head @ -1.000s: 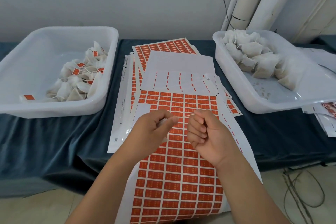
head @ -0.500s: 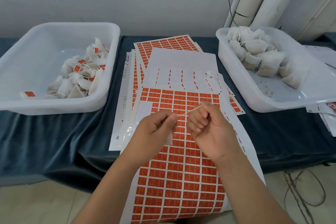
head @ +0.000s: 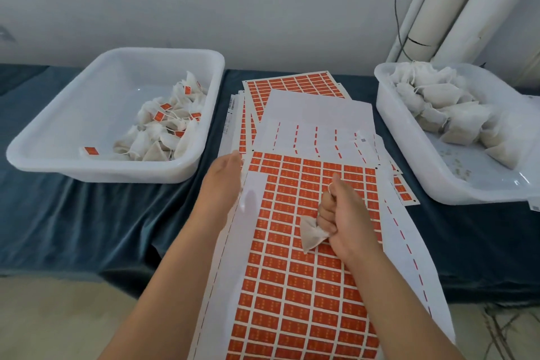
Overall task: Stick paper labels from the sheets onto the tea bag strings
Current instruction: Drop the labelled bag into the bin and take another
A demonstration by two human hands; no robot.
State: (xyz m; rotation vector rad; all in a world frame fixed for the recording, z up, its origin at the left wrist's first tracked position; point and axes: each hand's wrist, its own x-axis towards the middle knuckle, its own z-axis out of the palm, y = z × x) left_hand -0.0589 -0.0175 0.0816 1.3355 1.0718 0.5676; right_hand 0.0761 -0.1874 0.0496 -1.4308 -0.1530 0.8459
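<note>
Pale bare wall behind; dark blue cloth-covered desk (head: 87, 228) below it.

- Right hand (head: 342, 213) is clenched round a small white mesh tea bag (head: 309, 235); the bag's body pokes out at the little-finger side. It hovers over the top sheet of orange rectangular paper labels (head: 292, 286).
- Left hand (head: 225, 181) has straight fingers at the sheet's far-left corner, apparently touching its edge and holding nothing. Blurred, so contact is not certain.
- White plastic tub (head: 96, 172) beyond the left hand holds labelled bags (head: 163, 131). A second white tub (head: 415, 166) beyond the right hand holds plain bags (head: 444, 105).

Risks, as I judge them:
- The string is barely traceable near the right thumb. If it stays buried in the fist, a label could land on mesh or on a finger.
- The tight grip may crush the bag or split its seam.
- The sheet's near end overhangs the desk edge, so peeling without pinning it could lift the sheet or slide it off.
- A peeled label can fold and stick to itself before the string is laid in.
</note>
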